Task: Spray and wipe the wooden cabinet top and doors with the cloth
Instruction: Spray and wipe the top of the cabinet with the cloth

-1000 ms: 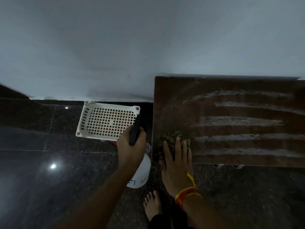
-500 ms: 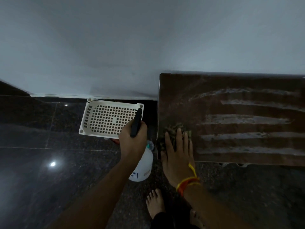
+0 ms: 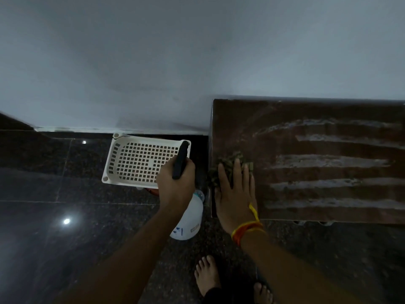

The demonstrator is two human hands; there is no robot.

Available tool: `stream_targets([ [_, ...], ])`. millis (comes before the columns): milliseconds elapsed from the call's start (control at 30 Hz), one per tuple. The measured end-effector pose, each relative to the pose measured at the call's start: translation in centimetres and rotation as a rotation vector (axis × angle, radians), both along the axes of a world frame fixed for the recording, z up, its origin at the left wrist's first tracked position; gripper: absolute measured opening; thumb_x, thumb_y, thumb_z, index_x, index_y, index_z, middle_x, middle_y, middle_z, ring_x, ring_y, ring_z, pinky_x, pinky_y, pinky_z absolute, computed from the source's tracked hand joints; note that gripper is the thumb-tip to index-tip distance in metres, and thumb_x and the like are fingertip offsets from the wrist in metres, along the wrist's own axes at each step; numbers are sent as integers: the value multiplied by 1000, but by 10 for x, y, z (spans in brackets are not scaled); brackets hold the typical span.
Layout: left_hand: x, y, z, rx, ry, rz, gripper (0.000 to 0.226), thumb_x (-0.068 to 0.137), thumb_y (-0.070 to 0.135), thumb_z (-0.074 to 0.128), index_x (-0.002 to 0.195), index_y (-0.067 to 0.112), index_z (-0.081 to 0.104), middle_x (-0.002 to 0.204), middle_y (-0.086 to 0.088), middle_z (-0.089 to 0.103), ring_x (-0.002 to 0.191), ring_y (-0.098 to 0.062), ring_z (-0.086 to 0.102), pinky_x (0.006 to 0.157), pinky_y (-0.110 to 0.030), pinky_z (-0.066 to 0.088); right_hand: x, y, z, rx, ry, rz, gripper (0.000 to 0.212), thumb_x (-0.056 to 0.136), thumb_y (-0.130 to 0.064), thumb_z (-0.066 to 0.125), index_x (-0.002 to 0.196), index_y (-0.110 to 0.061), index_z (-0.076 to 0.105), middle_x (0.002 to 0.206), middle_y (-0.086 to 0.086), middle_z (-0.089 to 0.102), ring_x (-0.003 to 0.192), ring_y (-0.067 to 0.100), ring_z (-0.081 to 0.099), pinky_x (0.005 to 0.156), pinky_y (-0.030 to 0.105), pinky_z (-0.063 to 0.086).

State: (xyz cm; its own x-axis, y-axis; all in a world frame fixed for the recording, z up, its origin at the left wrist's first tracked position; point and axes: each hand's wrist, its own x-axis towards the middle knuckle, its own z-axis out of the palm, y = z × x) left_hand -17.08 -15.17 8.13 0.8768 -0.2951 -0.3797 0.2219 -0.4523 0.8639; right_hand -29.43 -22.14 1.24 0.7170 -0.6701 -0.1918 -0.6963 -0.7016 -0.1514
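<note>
The dark wooden cabinet top [image 3: 317,172] fills the right of the view, marked with pale streaks of spray. My right hand [image 3: 236,191] lies flat at its front left corner, pressing a dark green cloth [image 3: 228,163] onto the wood; most of the cloth is hidden under my palm. My left hand [image 3: 175,183] hangs just left of the cabinet, gripping a white spray bottle [image 3: 188,218] by its black trigger head [image 3: 180,160]. The cabinet doors are out of sight below the top.
A white perforated plastic basket [image 3: 140,161] stands on the dark polished stone floor [image 3: 65,194] against the pale wall, left of the cabinet. My bare feet [image 3: 206,275] are on the floor in front of the cabinet's left corner.
My right hand with the cloth has shifted slightly toward the cabinet's left edge. My left hand still holds the bottle in the same spot. The view has drifted a little.
</note>
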Motion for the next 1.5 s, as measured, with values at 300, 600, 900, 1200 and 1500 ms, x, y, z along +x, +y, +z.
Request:
stream_targets([
  [300, 20, -17, 0, -2, 31, -8, 18, 94, 17, 59, 80, 6, 63, 60, -15, 54, 51, -20, 53, 53, -43, 54, 19, -21, 5, 20, 15, 24, 59, 91, -40, 21, 148, -25, 25, 155, 18, 18, 142, 41, 18, 115, 50, 12],
  [600, 32, -33, -4, -1, 34, -24, 21, 94, 16, 58, 81, 2, 64, 69, -27, 60, 54, -27, 54, 55, -42, 52, 46, -36, -1, -8, -14, -20, 59, 92, -40, 26, 148, -23, 22, 155, 19, 17, 142, 40, 17, 114, 48, 10],
  [900, 47, -46, -5, 1, 40, -33, 21, 95, 16, 58, 74, 17, 61, 67, -19, 59, 55, -21, 54, 59, -45, 55, 60, -51, 1, 15, 4, -10, 60, 90, -42, 20, 148, -26, 23, 155, 18, 17, 142, 39, 16, 114, 48, 7],
  [1200, 51, -54, -9, -3, 28, -51, 16, 95, 16, 58, 80, 14, 64, 70, -14, 61, 50, -8, 54, 54, -35, 53, 88, -77, -3, 3, -76, -37, 60, 90, -39, 22, 147, -22, 26, 154, 20, 20, 141, 41, 19, 114, 50, 13],
  [1500, 59, -64, -10, 0, 45, -50, 18, 94, 14, 57, 80, 5, 64, 59, -12, 55, 51, -20, 53, 52, -34, 48, 110, -98, -2, 5, -28, -8, 55, 97, -37, 30, 149, -25, 18, 157, 18, 11, 143, 40, 9, 117, 50, 7],
])
